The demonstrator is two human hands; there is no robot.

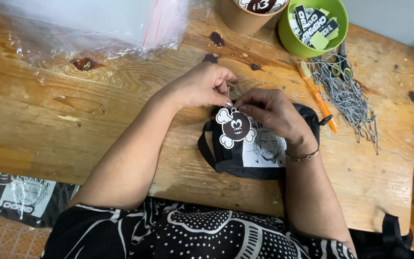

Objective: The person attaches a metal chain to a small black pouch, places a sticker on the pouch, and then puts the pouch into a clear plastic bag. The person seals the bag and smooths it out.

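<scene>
Both the left hand (200, 86) and the right hand (269, 112) pinch a small chain at the skull tag (235, 127) over the black bag (257, 158), so fastening seems underway and needs steady fingertips.

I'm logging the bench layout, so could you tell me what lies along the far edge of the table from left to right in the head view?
Clear plastic bags → brown paper cup → green bowl of tags → orange pen → pile of ball chains.
</scene>
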